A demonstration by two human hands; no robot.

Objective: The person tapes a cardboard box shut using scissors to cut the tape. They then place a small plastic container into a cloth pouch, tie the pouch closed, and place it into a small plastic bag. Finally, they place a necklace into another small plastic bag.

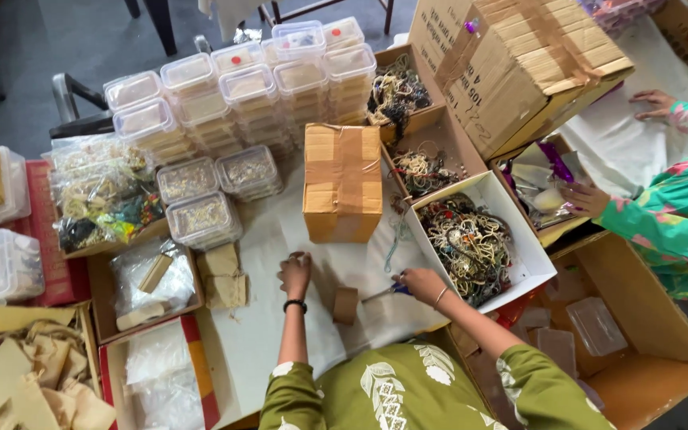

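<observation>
My left hand, with a black band on its wrist, rests with curled fingers on the white sheet just below a taped brown cardboard box. Whether it pinches anything is hidden. My right hand grips small blue-handled scissors, their blades pointing left toward a small brown cardboard piece lying between my hands. Right beside my right hand stands a white open box full of tangled jewellery.
Stacks of clear lidded tubs fill the back. Bags of trinkets and trays of paper scraps sit at left. At right are large cardboard cartons and a co-worker's hands in floral sleeves.
</observation>
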